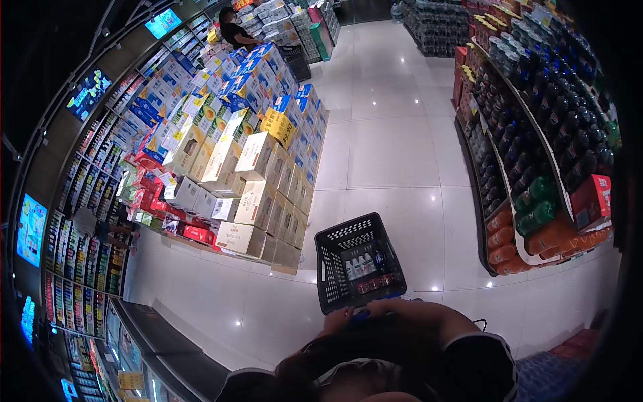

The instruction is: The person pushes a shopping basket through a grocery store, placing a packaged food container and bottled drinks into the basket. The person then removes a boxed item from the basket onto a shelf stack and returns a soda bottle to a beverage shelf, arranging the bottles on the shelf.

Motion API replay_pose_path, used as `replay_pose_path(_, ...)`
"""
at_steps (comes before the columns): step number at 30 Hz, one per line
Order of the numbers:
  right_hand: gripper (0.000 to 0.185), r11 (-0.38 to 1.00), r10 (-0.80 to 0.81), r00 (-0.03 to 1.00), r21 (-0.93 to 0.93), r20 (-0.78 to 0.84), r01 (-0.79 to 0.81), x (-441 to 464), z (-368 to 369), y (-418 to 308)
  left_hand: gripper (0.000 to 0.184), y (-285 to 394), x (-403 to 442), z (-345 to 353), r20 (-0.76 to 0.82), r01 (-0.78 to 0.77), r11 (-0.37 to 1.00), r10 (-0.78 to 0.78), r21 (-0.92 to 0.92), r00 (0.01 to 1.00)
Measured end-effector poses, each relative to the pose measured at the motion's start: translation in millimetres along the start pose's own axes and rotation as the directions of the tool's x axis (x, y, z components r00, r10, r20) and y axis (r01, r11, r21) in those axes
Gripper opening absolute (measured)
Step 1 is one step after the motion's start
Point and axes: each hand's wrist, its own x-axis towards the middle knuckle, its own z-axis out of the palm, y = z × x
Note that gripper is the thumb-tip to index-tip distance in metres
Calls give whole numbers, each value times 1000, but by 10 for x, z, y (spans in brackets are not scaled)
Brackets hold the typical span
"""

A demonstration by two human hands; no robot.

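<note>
black basket (333,285): low centre of view, perforated walls, open top, surrounded by glossy pale floor tiles (382,147); tilted slightly in frame.
load: white bottles (362,266), side by side, mid-basket; dark blue bottle (380,260) just beside, toward right wall; red pack (375,284) closer to near end. Labels too small to read.
left hand (338,317): at near edge of basket, fingers bent; clamped or only resting, cannot tell.
right hand (380,307): at same edge, near left hand; fingers too dark and small, apart or together, cannot tell.
carton stack (258,208): left of basket, near but apart; pale boxes at near end, blue-and-white ones farther back, yellow price sign (277,126) on top.
drinks shelf (489,141): right, well apart from basket; dark bottles (556,114) in rows, green bottles (536,194) and orange bottles (546,240) at near end, red box (591,201) beside.
far left: wall shelves (80,261) full of small coloured goods, lit screens (32,230) above.
back: person in dark top (234,32) behind carton stack, dark basket (295,63) nearby; bottle packs (435,30) piled at far right of aisle.
</note>
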Motion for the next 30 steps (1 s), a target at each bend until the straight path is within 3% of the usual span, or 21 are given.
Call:
replay_pose_path(8, 47, 999, 33, 972, -24, -235, -39, -320, -782, -361, 22, -83, 624, -439, -144, -64, 984, 88, 164, 986)
replay_pose_path(12, 53, 1000, 19, 957, -7, -288, -22, -65, -1004, -274, 13, -240, 996, -663, -206, -143, 982, 166, 123, 964)
replay_pose_path(15, 57, 999, 28, 960, 49, -278, -15, 65, -1211, -213, 11, -310, 1297, -865, -173, -155, 980, 175, 124, 969)
replay_pose_path(17, 57, 997, -18, 935, 59, -354, 42, 184, -1304, -153, 11, -323, 1516, -1049, -143, -207, 971, 223, 120, 964)
replay_pose_path(23, 41, 978, 96, 887, 207, -451, -1, 383, -2057, 10, 14, -316, 2553, -1518, -129, -327, 937, 342, 126, 931)
replay_pose_path(29, 37, 981, 190, 785, 149, -590, -125, 409, -2778, 320, 13, -21, 3589, -1899, -171, -476, 868, 494, 139, 852)
replay_pose_path(30, 36, 985, 164, 743, 150, -649, -86, 456, -2859, 442, 12, 36, 3750, -1952, -162, -490, 863, 504, 122, 848)
